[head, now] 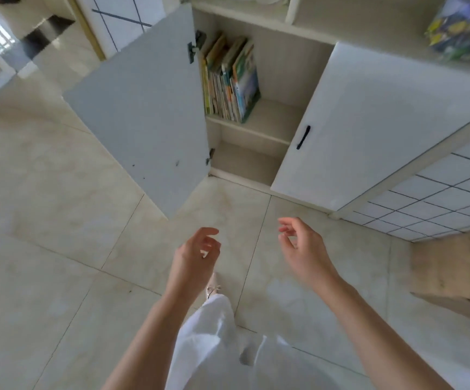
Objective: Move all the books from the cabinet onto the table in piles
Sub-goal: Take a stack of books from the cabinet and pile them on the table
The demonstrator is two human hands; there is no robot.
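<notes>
A row of thin colourful books [229, 80] stands upright on the upper shelf of a low white cabinet [273, 119], leaning against its left wall. The cabinet's left door [143, 108] hangs wide open; its right door [368, 122] is closed. My left hand [197, 254] and my right hand [301, 243] hover above the floor in front of the cabinet, well short of the books. Both hold nothing, fingers loosely curled. No table is in view.
The shelf below the books shows nothing on it. A cardboard box [453, 274] sits on the tiled floor at the right. A bag of colourful items [461, 29] lies on the cabinet top. White trousers and a shoe show below my hands.
</notes>
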